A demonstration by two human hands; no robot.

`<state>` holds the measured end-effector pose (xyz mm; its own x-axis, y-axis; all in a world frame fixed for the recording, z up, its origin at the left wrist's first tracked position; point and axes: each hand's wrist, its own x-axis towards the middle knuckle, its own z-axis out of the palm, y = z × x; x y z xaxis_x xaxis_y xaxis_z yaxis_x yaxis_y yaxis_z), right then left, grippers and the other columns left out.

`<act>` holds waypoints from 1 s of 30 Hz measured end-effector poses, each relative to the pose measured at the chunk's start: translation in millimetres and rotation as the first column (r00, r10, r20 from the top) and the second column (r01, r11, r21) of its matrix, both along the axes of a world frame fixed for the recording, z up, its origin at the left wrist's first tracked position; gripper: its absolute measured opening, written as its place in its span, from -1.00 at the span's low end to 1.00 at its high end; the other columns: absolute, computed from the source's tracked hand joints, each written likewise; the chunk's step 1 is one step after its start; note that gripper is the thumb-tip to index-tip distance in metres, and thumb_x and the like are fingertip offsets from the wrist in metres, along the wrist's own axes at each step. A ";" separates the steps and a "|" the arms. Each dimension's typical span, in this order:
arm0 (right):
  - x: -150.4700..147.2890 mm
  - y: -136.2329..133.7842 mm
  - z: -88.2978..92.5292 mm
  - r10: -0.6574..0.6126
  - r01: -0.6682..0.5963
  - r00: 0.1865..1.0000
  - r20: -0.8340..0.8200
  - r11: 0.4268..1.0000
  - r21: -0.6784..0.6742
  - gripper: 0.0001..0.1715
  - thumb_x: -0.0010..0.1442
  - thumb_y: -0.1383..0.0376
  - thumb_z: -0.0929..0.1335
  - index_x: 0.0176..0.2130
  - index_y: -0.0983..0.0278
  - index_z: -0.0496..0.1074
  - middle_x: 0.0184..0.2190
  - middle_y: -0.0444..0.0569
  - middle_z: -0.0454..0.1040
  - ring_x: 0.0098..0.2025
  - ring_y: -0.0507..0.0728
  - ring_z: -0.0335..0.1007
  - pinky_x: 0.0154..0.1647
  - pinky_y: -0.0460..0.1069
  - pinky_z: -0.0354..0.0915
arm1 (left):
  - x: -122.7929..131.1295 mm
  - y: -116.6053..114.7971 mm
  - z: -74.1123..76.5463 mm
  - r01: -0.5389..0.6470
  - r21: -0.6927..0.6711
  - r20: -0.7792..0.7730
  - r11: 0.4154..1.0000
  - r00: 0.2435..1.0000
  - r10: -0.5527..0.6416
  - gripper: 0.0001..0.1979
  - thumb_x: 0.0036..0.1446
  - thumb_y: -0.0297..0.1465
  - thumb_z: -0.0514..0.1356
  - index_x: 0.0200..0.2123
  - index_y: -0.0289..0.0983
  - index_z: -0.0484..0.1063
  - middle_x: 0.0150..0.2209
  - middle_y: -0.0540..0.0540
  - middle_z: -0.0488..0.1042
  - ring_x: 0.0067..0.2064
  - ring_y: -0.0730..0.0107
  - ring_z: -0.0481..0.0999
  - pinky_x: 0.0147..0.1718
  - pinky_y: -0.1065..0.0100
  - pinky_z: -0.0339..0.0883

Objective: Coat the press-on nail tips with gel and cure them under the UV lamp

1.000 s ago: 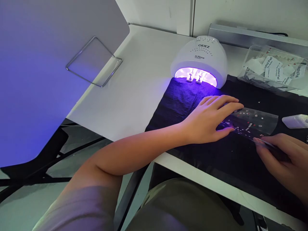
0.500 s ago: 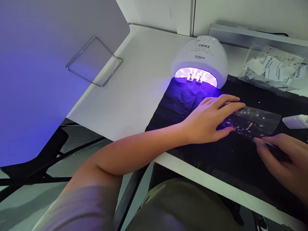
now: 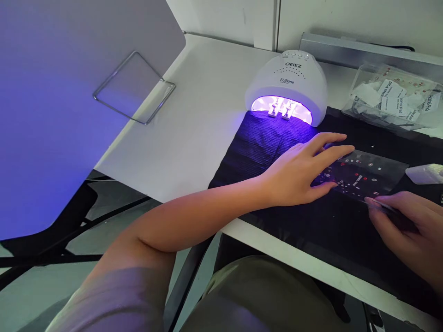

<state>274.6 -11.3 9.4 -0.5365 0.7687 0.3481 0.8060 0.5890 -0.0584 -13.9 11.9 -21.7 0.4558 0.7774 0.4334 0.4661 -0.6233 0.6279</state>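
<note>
My left hand [image 3: 297,173] lies palm down on the black cloth mat [image 3: 266,138], its fingertips on a clear sheet of small nail decorations [image 3: 363,175]. My right hand [image 3: 404,226] pinches a slim metal-tipped tool [image 3: 389,211], whose point rests near the sheet's lower edge. Ahead of both hands, a white SUNone UV nail lamp [image 3: 287,83] glows violet, with the far end of the mat running under its opening.
A clear plastic box [image 3: 391,99] of printed pad wrappers stands behind the mat at right. A white object [image 3: 425,174] lies at the mat's right side. A grey panel with a wire frame [image 3: 133,87] leans in at left, over the white table [image 3: 194,120].
The clear sheet has shifted slightly right and turned a little under my left hand, whose fingers have slid right with it. My right hand has barely moved.
</note>
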 end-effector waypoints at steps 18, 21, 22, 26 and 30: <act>-4.3 0.6 3.4 0.000 0.000 1.000 -0.023 1.000 -0.004 -0.51 0.50 -0.10 0.25 -0.24 0.15 0.52 -0.51 -0.21 0.58 -0.63 0.06 0.45 -0.70 -0.06 0.18 | -0.3 1.1 -9.7 0.007 -0.014 -0.021 1.000 1.000 -0.008 -0.35 0.42 -0.50 0.16 0.51 -0.10 0.17 0.58 -0.29 0.11 0.37 -0.04 0.52 0.31 -0.11 0.58; -1.5 -0.1 1.2 -0.005 0.004 0.999 -0.033 1.000 -0.013 -0.53 0.49 -0.08 0.26 -0.22 0.16 0.53 -0.51 -0.21 0.58 -0.64 0.04 0.42 -0.69 -0.06 0.16 | 0.6 0.9 -11.8 0.006 -0.041 -0.029 0.999 1.000 -0.007 -0.25 0.38 -0.56 0.14 0.56 -0.06 0.13 0.61 -0.28 0.06 0.24 0.03 0.59 0.27 -0.13 0.59; -0.8 -0.3 0.6 -0.006 0.005 0.999 -0.036 1.000 -0.014 -0.53 0.48 -0.07 0.27 -0.22 0.17 0.53 -0.51 -0.20 0.57 -0.64 0.04 0.41 -0.69 -0.06 0.15 | 0.7 0.6 -11.7 0.006 -0.050 -0.036 0.999 0.999 -0.008 -0.23 0.37 -0.57 0.14 0.57 -0.06 0.13 0.61 -0.28 0.06 0.23 0.04 0.59 0.28 -0.13 0.58; -0.4 -0.8 0.0 -0.001 0.000 0.999 -0.049 1.000 -0.016 -0.56 0.47 -0.06 0.29 -0.22 0.17 0.54 -0.50 -0.20 0.58 -0.64 0.02 0.39 -0.68 -0.06 0.15 | 0.2 0.0 -8.4 0.004 -0.079 -0.063 0.997 0.998 -0.009 -0.19 0.35 -0.57 0.18 0.60 -0.06 0.14 0.62 -0.26 0.07 0.25 0.06 0.59 0.31 -0.09 0.57; -2.5 -0.3 1.1 0.018 -0.017 0.998 -0.055 1.000 0.005 -0.59 0.48 -0.03 0.30 -0.22 0.17 0.53 -0.51 -0.21 0.56 -0.64 0.01 0.37 -0.67 -0.07 0.14 | -0.3 0.4 -7.2 0.004 -0.077 -0.075 0.997 0.997 -0.010 -0.10 0.31 -0.54 0.27 0.63 -0.03 0.09 0.64 -0.26 0.05 0.30 0.01 0.57 0.35 -0.09 0.55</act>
<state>272.1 -11.6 10.5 -0.5298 0.7578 0.3809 0.7913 0.6033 -0.0993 -14.1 12.2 -28.9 0.4907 0.8035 0.3370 0.5094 -0.5783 0.6372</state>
